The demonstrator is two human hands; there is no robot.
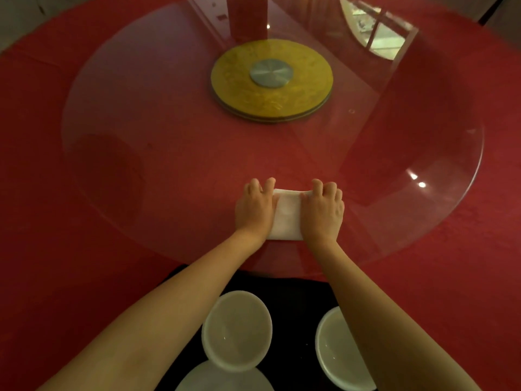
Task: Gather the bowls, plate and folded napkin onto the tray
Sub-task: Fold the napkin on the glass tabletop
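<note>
Folded napkin (286, 214) between both hands, curled fingers (269, 184) over its far edge.

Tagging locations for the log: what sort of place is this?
Probably a restaurant banquet table: a red tablecloth under a round glass turntable on a gold hub, with white bowls on a black tray.
</note>
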